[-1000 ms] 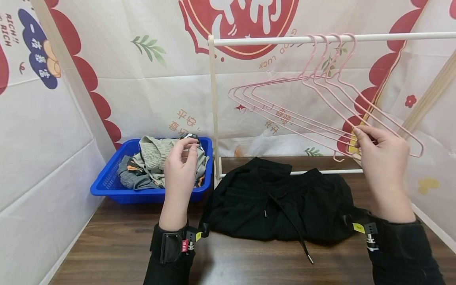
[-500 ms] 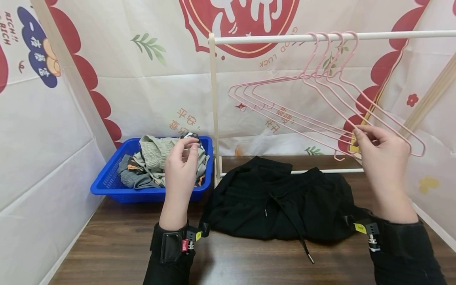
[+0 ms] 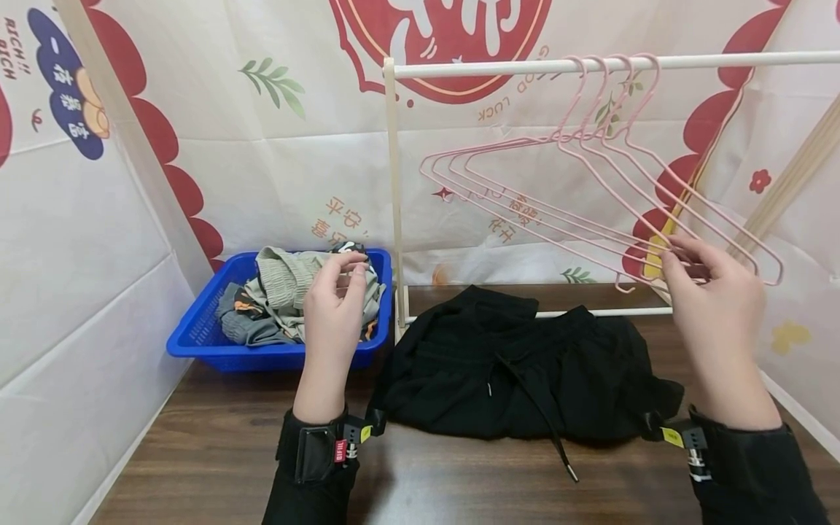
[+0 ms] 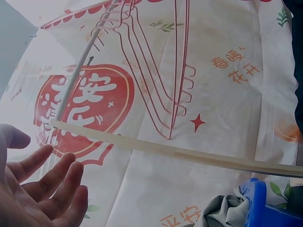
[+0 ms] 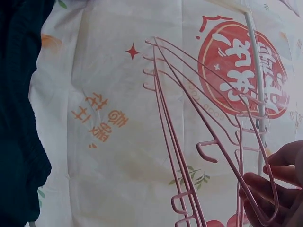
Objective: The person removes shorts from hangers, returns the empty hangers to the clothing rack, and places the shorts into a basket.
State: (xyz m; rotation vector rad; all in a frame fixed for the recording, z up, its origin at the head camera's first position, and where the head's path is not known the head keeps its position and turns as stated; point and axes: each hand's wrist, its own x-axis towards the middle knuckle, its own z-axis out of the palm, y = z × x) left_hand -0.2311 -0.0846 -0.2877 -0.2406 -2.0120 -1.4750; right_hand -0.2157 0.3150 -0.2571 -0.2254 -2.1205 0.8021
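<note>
Several pink hangers (image 3: 505, 149) hang in a row from the white rail. My right hand (image 3: 718, 313) is at their lower right corner, thumb and fingers pinching the front hanger (image 5: 227, 156). In the right wrist view, the hanger's corner passes between the fingers of the right hand (image 5: 279, 184). My left hand (image 3: 333, 313) is held up in front of the blue basket, holding nothing. Its fingers are loosely bent, as the left wrist view shows. Black drawstring bottoms (image 3: 446, 386) lie spread on the table beneath the hangers; whether shorts or trousers, I cannot tell.
Behind the left hand, a blue basket (image 3: 262, 354) holds grey and pale green clothes (image 3: 289, 273). The white rail (image 3: 485, 69) rests on a wooden post (image 3: 395, 189) between basket and hangers. Printed cloth walls (image 3: 275, 175) enclose the brown table (image 3: 216, 437).
My right hand has shifted slightly right and down along the hangers, its wrist moving off the end of the black bottoms. The left hand has stayed in place.
</note>
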